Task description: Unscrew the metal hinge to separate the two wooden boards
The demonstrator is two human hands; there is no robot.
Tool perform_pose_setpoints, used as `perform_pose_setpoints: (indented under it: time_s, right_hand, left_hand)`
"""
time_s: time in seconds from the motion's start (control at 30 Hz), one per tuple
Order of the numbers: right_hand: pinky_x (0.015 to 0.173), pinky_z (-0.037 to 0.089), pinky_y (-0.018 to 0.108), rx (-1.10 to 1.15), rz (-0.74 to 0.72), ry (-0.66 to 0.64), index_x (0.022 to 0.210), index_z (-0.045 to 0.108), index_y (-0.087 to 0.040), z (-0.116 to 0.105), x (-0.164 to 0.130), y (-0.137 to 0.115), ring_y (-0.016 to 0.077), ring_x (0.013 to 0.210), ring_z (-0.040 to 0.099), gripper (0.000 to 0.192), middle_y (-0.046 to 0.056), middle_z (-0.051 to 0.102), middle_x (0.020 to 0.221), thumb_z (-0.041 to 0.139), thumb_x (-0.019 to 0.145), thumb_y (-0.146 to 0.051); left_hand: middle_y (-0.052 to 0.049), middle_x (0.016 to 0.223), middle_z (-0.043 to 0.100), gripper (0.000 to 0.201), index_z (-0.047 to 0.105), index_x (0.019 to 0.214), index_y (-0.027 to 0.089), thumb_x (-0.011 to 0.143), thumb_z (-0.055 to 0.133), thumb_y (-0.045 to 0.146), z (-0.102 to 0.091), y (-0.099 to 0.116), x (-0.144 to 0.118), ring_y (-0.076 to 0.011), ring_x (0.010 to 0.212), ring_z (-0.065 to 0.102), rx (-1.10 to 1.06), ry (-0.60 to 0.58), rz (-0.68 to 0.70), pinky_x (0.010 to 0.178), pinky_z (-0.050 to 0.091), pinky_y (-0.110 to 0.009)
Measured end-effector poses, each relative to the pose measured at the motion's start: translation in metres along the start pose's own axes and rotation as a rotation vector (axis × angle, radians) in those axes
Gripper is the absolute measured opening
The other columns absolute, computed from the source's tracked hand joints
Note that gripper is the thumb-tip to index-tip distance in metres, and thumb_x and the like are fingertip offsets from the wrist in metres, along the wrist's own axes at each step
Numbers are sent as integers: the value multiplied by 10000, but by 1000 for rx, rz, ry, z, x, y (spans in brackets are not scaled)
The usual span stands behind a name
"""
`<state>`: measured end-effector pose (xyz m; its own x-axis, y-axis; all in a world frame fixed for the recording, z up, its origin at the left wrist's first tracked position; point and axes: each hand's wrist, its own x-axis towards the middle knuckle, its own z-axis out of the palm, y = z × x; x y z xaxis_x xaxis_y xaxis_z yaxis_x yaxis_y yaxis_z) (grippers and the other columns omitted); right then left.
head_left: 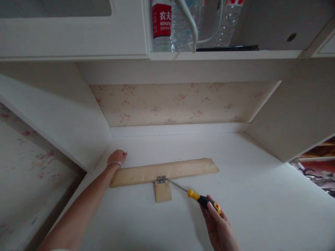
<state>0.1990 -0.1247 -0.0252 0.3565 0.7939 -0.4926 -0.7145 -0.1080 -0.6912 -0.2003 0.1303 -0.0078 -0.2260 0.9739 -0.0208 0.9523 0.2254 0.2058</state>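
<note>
A long wooden strip (167, 170) lies across the white desk surface (248, 195). A small metal hinge (161, 179) joins it to a short wooden block (162, 191) on its near side. My right hand (220, 226) grips a screwdriver (202, 200) with a yellow and black handle, and its metal tip touches the hinge. My left hand (117, 157) rests as a closed fist on the desk by the strip's far left end, a bracelet on the wrist. Whether it presses the strip is unclear.
Floral wallpaper (178, 104) backs the desk recess, with white side panels left and right. A shelf above holds water bottles (162, 24) and a white cable (188, 21). A floral bedspread (23, 167) lies at the left; clutter shows at the far right.
</note>
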Motion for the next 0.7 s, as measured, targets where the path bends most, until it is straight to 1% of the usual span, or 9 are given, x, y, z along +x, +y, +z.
perform_pose_setpoints:
  time_s: [0.17,0.27,0.37,0.43,0.5,0.57,0.6,0.63,0.7]
  right_hand:
    - [939,449,262,18,-83,12,910,679,-220,-1,-3,-8,177,1067,554,303,1,664,1020,739,633,-326]
    - [960,433,287,23,-161,4,893,679,-232,2,-3,-13,168,1084,533,259,-6,658,1015,704,673,-367]
    - [945,431,265,50,-210,25,881,671,-244,11,-1,-21,141,1076,520,227,-12,642,1021,672,709,-391]
    - [901,449,245,49,-230,41,893,659,-252,22,-1,-27,121,1024,529,219,-14,621,1030,642,738,-406]
    - [861,465,259,45,-256,9,893,642,-265,38,-1,-33,106,922,545,203,-25,599,985,608,766,-418]
    - [841,472,308,55,-311,-67,871,616,-281,57,-2,-38,99,826,542,168,-44,569,909,570,793,-422]
    - [806,481,314,46,-340,-90,861,603,-287,67,-3,-40,97,778,536,160,-50,555,882,554,801,-428]
    - [752,485,300,25,-359,-119,864,590,-294,77,-4,-42,94,737,529,160,-53,545,868,539,808,-434]
    - [615,459,249,-26,-379,-179,862,564,-297,98,-5,-46,89,652,503,169,-53,531,836,509,816,-450]
  left_hand:
    - [-149,973,649,318,683,817,159,767,487,405,8,-5,3,-271,882,598,9,0,-30,727,439,-337]
    - [-138,1004,642,361,670,865,160,790,441,430,5,-4,-1,-260,892,595,-25,38,-29,736,437,-325]
    - [-88,1030,642,360,644,931,184,825,382,408,-1,2,-16,-219,910,590,-82,106,3,765,429,-289]
    - [-49,998,654,349,629,948,192,829,383,409,-6,7,-37,-185,874,597,-221,175,55,766,427,-254]
    - [-32,881,673,367,627,936,189,814,408,456,-7,13,-67,-164,736,607,-431,189,70,696,442,-239]
    - [-17,770,664,391,626,936,192,795,438,505,-4,17,-102,-153,635,592,-587,178,46,620,443,-233]
    - [-11,721,652,403,623,937,192,785,451,524,-1,19,-121,-149,602,583,-658,183,1,587,440,-230]
    - [-8,676,638,419,618,941,187,779,457,538,4,22,-139,-145,568,570,-731,162,-40,553,433,-227]
    - [1,579,591,460,609,955,170,770,460,563,17,29,-173,-136,498,533,-839,50,-100,480,407,-220]
